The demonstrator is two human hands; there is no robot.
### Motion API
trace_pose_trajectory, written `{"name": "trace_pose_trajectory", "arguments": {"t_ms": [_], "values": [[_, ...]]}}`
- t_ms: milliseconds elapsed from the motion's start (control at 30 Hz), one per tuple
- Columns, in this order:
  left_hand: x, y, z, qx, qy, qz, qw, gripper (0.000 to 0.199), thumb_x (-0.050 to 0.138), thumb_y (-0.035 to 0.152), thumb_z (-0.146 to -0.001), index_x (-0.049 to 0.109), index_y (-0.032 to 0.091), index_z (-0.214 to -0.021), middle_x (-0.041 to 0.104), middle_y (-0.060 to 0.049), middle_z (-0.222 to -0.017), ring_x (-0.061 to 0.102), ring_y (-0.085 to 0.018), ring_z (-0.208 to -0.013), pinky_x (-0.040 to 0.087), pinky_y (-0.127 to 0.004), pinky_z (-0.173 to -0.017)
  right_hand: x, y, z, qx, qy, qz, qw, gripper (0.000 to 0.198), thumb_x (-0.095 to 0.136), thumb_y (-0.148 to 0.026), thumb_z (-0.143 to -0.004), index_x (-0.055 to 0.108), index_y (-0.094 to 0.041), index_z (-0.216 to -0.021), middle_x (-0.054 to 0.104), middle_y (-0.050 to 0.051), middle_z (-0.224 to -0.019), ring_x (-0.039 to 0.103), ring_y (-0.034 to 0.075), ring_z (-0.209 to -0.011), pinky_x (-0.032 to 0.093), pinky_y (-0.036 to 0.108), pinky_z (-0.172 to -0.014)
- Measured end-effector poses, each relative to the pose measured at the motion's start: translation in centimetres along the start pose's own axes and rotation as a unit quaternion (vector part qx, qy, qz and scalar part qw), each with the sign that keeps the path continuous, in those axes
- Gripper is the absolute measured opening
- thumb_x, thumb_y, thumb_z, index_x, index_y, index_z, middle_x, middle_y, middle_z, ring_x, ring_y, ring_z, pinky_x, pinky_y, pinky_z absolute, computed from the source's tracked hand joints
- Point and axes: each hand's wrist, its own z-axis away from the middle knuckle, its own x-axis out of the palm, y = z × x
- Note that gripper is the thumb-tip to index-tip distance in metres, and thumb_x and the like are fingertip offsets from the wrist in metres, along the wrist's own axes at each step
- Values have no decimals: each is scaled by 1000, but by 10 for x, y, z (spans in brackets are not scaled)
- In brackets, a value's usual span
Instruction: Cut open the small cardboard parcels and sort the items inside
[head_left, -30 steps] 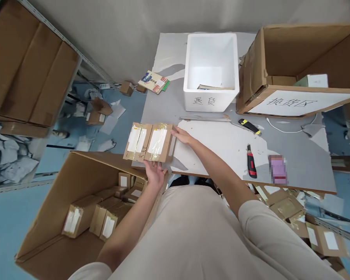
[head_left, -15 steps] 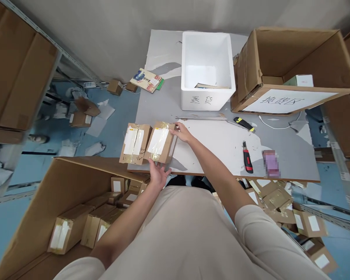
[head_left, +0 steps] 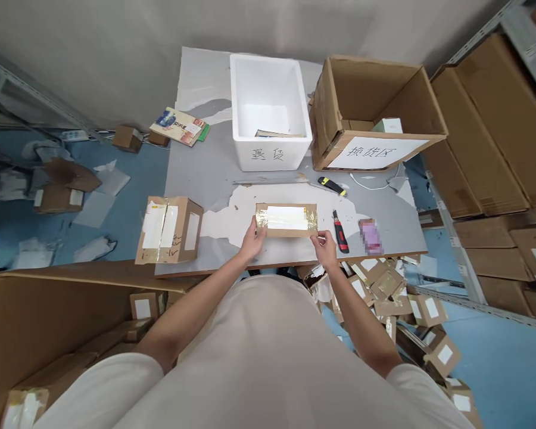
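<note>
A small taped cardboard box (head_left: 286,218) with a white label faces me over the middle of the table. My left hand (head_left: 252,239) grips its left end, and my right hand (head_left: 325,247) pinches its lower right corner. To the left, another cardboard box (head_left: 170,230) with white labels and black handwriting stands at the table's edge. Just right of my right hand lies a red and black utility knife (head_left: 340,232). Farther back is a yellow and black utility knife (head_left: 332,186). A blurred pink item (head_left: 370,236) lies at the right.
A white foam bin (head_left: 271,154) and a large open carton (head_left: 379,154) with a handwritten sign stand at the back of the table (head_left: 214,185). Books (head_left: 178,126) lie at the back left. A big carton (head_left: 71,280) holding boxes is at lower left; boxes (head_left: 386,285) pile up below right.
Both hands have carried the box from beside the other box rightward to the table's middle, turning it so its label lies lengthwise. The view has swung to the right.
</note>
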Motion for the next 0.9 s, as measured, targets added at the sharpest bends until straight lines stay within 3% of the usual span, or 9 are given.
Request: {"name": "trace_pose_trajectory", "arguments": {"t_ms": [200,367,567,767,900], "values": [[24,-27,-1,7,25,-77,997,76,54,41,-87,20,19,-152,43,-12,-146,51,-25,-121,38,-40,-105,-13,40,-13,-5,-59,-11,998,35,63,-43,-72,48,-23,-97,66,10,-102,66,24,-92,52,43,-84],[22,-29,7,27,19,-81,996,76,58,43,-84,26,21,-150,45,-10,-145,44,-27,-130,37,-42,-107,-16,55,-26,-25,-113,54,992,45,64,-36,-71,47,-23,-111,61,11,-117,62,26,-103,50,45,-88],[16,-31,2,38,7,-131,991,96,75,38,-67,26,21,-148,41,-13,-148,40,-30,-134,37,-45,-107,-17,63,-43,-29,-154,74,985,49,63,-29,-69,46,-23,-115,58,13,-124,59,27,-113,47,46,-94],[13,-47,-11,37,5,-61,997,75,67,34,-73,37,21,-140,50,-15,-138,50,-26,-126,43,-42,-100,-12,60,-51,-17,-159,23,987,39,61,-31,-70,48,-23,-106,66,9,-111,64,24,-102,48,44,-91],[11,-37,-9,56,43,-64,995,61,61,41,-79,47,20,-135,61,-12,-123,60,-22,-106,49,-38,-91,-15,45,-52,-29,-143,8,989,35,54,-39,-78,50,-21,-108,68,10,-106,64,22,-96,50,41,-86]]}}
